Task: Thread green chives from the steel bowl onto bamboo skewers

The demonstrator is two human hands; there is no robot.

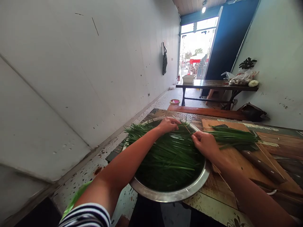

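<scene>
Daylight, strong, from the open doorway [196, 50], overexposed there; one ceiling lamp [203, 9] lit. Interior evenly bright, shadows soft. Wide-angle bending at edges; left wall [71, 78] bows. Focus sharp throughout.

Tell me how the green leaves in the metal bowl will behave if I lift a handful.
Probably floppy and light: the chive leaves are long, thin and lie flat in the bowl. Likely slippery, as they look wet.
</scene>
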